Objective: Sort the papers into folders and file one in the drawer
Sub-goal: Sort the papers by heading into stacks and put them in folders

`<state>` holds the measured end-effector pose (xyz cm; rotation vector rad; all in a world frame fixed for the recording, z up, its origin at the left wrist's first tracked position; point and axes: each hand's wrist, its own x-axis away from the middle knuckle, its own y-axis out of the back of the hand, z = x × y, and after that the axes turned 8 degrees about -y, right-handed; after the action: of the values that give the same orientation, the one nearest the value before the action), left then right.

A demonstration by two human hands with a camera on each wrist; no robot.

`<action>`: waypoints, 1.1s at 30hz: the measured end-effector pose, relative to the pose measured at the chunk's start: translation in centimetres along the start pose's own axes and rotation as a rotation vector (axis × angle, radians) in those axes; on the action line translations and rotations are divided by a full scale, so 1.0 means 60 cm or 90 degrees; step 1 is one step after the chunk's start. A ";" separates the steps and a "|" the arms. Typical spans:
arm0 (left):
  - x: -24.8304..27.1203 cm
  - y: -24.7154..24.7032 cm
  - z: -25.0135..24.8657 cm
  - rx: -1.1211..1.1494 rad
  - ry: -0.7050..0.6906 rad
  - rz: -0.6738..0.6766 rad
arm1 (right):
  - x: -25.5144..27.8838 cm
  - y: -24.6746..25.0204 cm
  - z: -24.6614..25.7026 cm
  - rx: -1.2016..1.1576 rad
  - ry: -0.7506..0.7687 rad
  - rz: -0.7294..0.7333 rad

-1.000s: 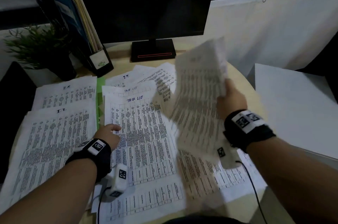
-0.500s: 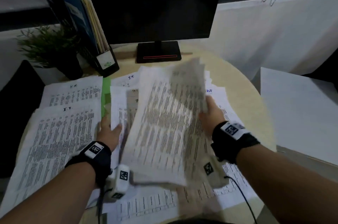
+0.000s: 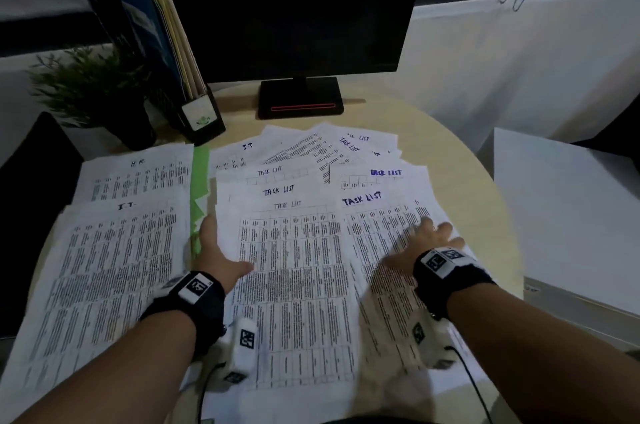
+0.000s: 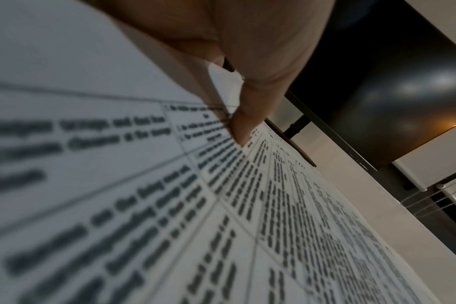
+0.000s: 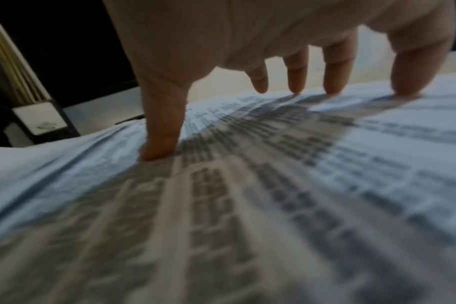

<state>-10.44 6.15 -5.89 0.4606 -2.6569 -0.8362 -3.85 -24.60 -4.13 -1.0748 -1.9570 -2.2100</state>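
R hand (image 3: 427, 243) lies spread on the rightmost TASK LIST sheet (image 3: 388, 250), fingers (image 5: 295, 80) straight w/ tips touching the print, thumb planted too; it presses flat, grips nothing. L hand (image 3: 216, 250) sits at the left edge of the middle TASK LIST stack (image 3: 294, 285); in the wrist view its thumb (image 4: 250, 115) bears down on the top sheet and a paper corner shows tucked under the hand, so it looks to pinch that edge, tho how many sheets it has I can't tell. Just left of the L hand a green folder (image 3: 199, 181) peeks out as a thin strip betw. piles, mostly buried. Further left lie the I.T. pile (image 3: 114, 267) and, beyond it, the H.R. pile (image 3: 138, 177). Ahead of both hands more TASK LIST sheets fan out loosely w/ one I.T. sheet (image 3: 239, 153) mixed in among them. Past those: file holder w/ upright folders (image 3: 173, 52), potted plant (image 3: 93, 91), monitor (image 3: 287, 7), all on the round table (image 3: 450, 153). Progress, as I judge it: early-to-mid. Papers are roughly grouped by heading, but the groups aren't squared up and that stray I.T. sheet still sits w/ the task lists. No paper is in any folder yet as far as visible. No drawer in view, so filing isn't begun. Left to do: finish grouping, load folders, file one.
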 end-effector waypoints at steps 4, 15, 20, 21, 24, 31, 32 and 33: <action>-0.012 0.000 -0.004 -0.020 -0.013 0.040 | -0.018 0.000 -0.035 0.018 -0.024 0.028; -0.029 -0.013 -0.007 -0.110 0.046 0.062 | -0.001 -0.005 -0.036 0.071 -0.007 -0.020; -0.029 -0.018 -0.003 -0.128 0.054 0.055 | -0.009 -0.005 -0.032 -0.008 0.043 0.034; -0.028 -0.018 -0.003 -0.132 0.054 0.054 | -0.010 -0.004 -0.034 -0.001 0.049 0.032; -0.027 -0.018 -0.002 -0.138 0.045 0.054 | -0.005 -0.002 -0.041 0.076 0.032 -0.018; -0.027 -0.018 -0.005 -0.149 0.047 0.064 | 0.003 -0.002 -0.035 0.038 0.023 -0.028; -0.028 -0.018 -0.005 -0.149 0.050 0.065 | 0.000 0.000 -0.036 0.021 0.024 -0.027; -0.028 -0.018 -0.005 -0.147 0.053 0.066 | 0.000 0.003 -0.038 -0.002 0.026 -0.025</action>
<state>-8.59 5.82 -6.64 0.2898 -2.4467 -1.0508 -4.87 -26.67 -3.95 -0.9925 -1.9758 -2.2354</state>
